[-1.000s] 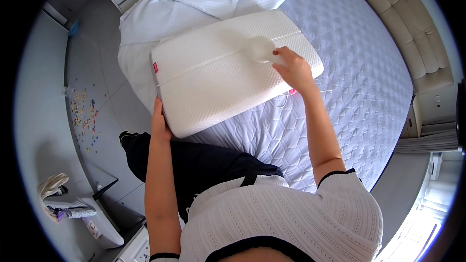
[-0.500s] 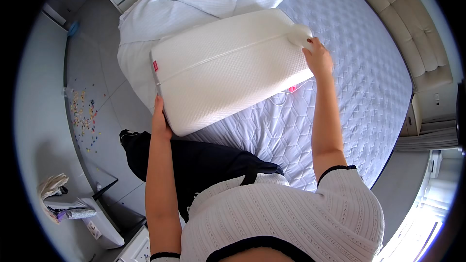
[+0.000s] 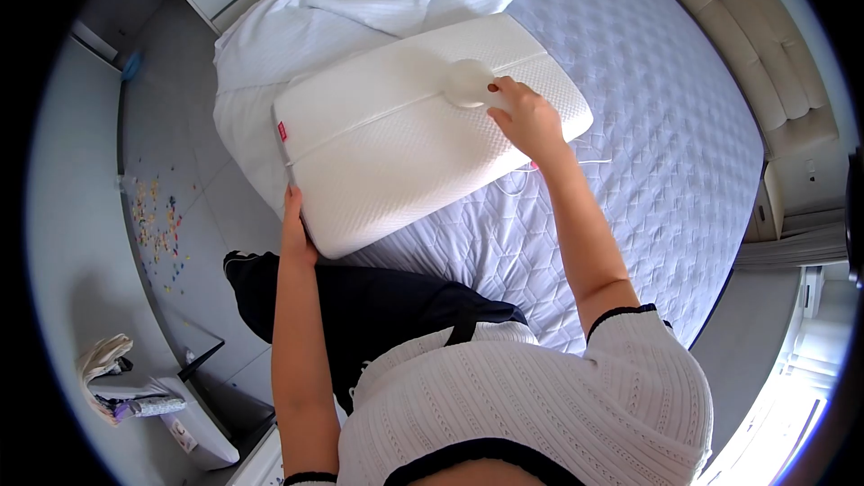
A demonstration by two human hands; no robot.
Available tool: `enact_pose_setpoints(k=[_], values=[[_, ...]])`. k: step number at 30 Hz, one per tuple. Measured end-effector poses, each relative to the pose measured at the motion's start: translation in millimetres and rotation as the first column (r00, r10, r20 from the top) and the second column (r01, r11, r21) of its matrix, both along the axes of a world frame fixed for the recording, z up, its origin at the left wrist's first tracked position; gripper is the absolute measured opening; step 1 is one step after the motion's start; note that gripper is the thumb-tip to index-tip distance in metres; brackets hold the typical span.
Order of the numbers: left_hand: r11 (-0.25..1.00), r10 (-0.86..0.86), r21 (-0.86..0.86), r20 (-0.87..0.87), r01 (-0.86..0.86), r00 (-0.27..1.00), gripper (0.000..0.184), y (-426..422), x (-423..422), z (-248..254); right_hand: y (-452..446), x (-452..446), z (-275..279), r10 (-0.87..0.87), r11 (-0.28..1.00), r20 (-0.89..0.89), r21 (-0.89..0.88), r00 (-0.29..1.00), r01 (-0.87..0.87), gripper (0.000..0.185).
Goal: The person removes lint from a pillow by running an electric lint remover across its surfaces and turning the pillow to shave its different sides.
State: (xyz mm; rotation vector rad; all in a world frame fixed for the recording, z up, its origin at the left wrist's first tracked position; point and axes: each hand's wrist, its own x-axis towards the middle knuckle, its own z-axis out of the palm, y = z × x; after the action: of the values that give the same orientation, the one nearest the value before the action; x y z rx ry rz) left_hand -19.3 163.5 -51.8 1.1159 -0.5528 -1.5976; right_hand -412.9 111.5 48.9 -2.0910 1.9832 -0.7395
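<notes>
A white pillow [image 3: 387,162] with a red tag at its left end lies on the quilted grey bed [image 3: 648,99]. My left hand [image 3: 295,229] grips the pillow's lower left edge, its fingers partly hidden beneath. Over the upper right part of the pillow, my right hand [image 3: 526,117] is closed around a round whitish device [image 3: 468,83] with a dark spot near my fingertips. A white cord [image 3: 515,191] lies beside the pillow's lower right edge, under my right forearm.
Rumpled white bedding [image 3: 333,13] lies behind the pillow. A padded headboard [image 3: 756,45] stands at the right. Small coloured pieces [image 3: 157,229] are scattered on the floor at left, near a white bin-like object [image 3: 202,427] holding cloths.
My right hand with the round device first moved right to the pillow's far end, then came back left over the pillow. My left hand has stayed on the pillow's edge.
</notes>
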Motion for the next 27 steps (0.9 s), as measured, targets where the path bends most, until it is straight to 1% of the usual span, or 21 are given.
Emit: enact_pose_setpoints(k=[2,6,7,9,10,12,14,16,18,19,21,24,26,27], values=[[1.0,-0.003,-0.003,0.007,0.003,1.0,0.06,0,0,1,-5,-16,1,-0.011,1.0,-0.038,-0.014,0.999,0.01,0.035],[1.0,0.014,-0.027,0.021,-0.014,1.0,0.058,1,1,-7,-22,-67,-13,-0.133,0.99,-0.106,-0.063,0.985,0.127,0.036],[0.999,0.023,-0.031,0.036,-0.022,0.999,0.059,0,2,-8,-25,-80,-14,-0.135,0.99,-0.106,-0.064,0.985,0.129,0.036],[0.999,0.041,-0.032,0.047,-0.039,0.998,0.059,1,-2,-1,-27,-98,-16,-0.286,0.958,-0.171,-0.054,0.943,0.28,0.036],[0.998,0.059,-0.028,0.058,-0.057,0.997,0.059,2,-3,1,-25,-99,-13,-0.285,0.959,-0.169,-0.055,0.944,0.28,0.036],[0.999,0.048,-0.019,0.055,-0.047,0.997,0.06,2,-3,2,-20,-101,-6,-0.377,0.923,-0.182,0.013,0.908,0.385,0.037],[0.999,0.035,-0.008,0.051,-0.034,0.998,0.06,2,-5,7,-15,-95,-7,-0.361,0.928,-0.192,0.021,0.912,0.372,0.038],[1.0,-0.009,0.011,0.139,0.007,0.99,0.065,3,-8,13,-9,-84,-14,-0.251,0.968,-0.091,-0.02,0.964,0.251,0.039],[0.999,-0.011,0.035,0.165,0.006,0.986,0.067,3,-9,16,4,-63,-5,-0.125,0.992,0.018,0.015,0.992,0.125,0.038],[0.998,-0.013,0.058,0.19,0.002,0.982,0.069,3,-10,16,10,-54,-7,-0.079,0.997,0.028,0.009,0.996,0.078,0.038],[0.999,-0.021,0.05,0.211,0.011,0.977,0.068,3,-11,17,23,-36,-3,0.001,1.0,0.033,0.015,0.999,-0.001,0.038],[0.999,-0.025,0.044,0.232,0.015,0.972,0.068,4,-10,16,30,-30,4,-0.007,0.998,-0.006,0.067,1.0,0.007,0.038],[0.999,-0.02,0.047,0.232,0.009,0.972,0.069,5,-9,13,25,-46,1,-0.015,0.999,0.012,0.047,1.0,0.014,0.038],[0.999,-0.02,0.029,0.231,0.013,0.973,0.069,5,-8,12,22,-57,-2,-0.073,0.997,-0.02,0.013,0.997,0.073,0.038]])
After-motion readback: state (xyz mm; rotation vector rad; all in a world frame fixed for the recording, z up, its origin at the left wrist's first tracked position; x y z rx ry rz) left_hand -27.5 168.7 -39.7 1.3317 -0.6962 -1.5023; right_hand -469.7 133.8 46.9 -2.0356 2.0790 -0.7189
